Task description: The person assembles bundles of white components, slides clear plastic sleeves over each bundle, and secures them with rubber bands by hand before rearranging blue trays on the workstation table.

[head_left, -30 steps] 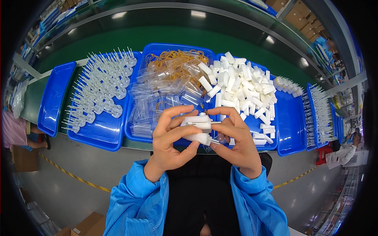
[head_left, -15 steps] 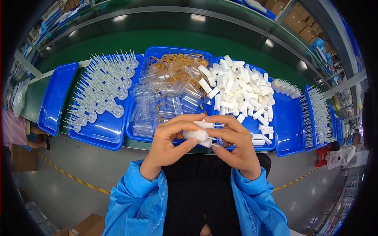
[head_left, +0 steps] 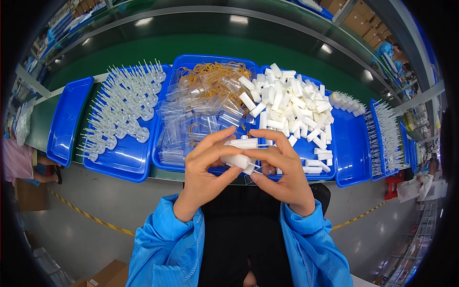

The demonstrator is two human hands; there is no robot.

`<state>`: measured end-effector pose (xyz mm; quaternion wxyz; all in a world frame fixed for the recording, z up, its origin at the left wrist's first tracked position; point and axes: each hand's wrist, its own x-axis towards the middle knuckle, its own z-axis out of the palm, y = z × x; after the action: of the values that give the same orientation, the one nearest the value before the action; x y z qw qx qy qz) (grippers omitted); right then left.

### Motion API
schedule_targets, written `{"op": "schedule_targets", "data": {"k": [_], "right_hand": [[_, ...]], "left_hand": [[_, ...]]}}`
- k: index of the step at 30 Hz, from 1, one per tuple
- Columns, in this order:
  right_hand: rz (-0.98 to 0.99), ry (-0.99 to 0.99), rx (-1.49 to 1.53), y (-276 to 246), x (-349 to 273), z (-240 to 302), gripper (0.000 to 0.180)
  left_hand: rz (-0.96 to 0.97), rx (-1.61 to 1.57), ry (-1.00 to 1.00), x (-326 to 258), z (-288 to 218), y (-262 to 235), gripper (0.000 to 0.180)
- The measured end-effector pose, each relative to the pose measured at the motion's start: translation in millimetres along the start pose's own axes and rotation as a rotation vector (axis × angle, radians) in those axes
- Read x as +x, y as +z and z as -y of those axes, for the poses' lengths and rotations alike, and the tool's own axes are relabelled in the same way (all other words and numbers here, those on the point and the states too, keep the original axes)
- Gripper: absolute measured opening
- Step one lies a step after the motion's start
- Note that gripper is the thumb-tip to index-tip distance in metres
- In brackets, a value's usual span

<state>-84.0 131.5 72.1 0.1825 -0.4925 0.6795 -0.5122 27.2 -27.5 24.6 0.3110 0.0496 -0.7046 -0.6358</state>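
Note:
Close above the front of the trays, my left hand (head_left: pixel 205 167) is closed around several smooth white pieces (head_left: pixel 236 161). Thin pale stems stick out of them toward the right. Facing it, my right hand (head_left: pixel 286 172) has its thumb and fingers bent in at those stems, with a glossy clear plastic piece (head_left: pixel 266 167) between them. The exact shape of that clear piece is hard to make out. Behind the hands, a blue tray (head_left: pixel 184 60) holds clear plastic sleeves (head_left: pixel 181 129) and amber rubber bands (head_left: pixel 217 74). White blocks (head_left: pixel 296 105) are heaped in the tray to its right.
On the left, a blue tray (head_left: pixel 126 165) carries rows of translucent stemmed pieces (head_left: pixel 122 105), beside another blue tray (head_left: pixel 69 122). Farther right, a blue tray (head_left: pixel 351 153) has white pieces at its back end. A green conveyor belt (head_left: pixel 201 40) runs behind.
The white pieces have tilted in my left hand, and my fingers have shifted slightly. My right thumb has moved left toward the stems, and the clear plastic piece shows more plainly.

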Motion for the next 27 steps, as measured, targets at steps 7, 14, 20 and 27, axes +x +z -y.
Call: {"op": "schedule_targets", "data": {"k": [7, 14, 20, 27], "right_hand": [[-0.007, -0.056, -0.105, 1, -2, -10, 0.037], [-0.323, -0.033, 0.171, -18, -14, -26, 0.027], [-0.510, 0.138, 0.569, -1, -9, -24, 0.023], [-0.489, 0.099, 0.576, 9, -5, -28, 0.025]], "left_hand": [[-0.049, -0.004, -0.060, 1, 3, 0, 0.032], [-0.121, 0.064, 0.000, 4, 6, 1, 0.032], [-0.112, 0.238, 0.051, 4, 8, 4, 0.030], [-0.158, 0.310, 0.149, 6, 2, 11, 0.033]]}}
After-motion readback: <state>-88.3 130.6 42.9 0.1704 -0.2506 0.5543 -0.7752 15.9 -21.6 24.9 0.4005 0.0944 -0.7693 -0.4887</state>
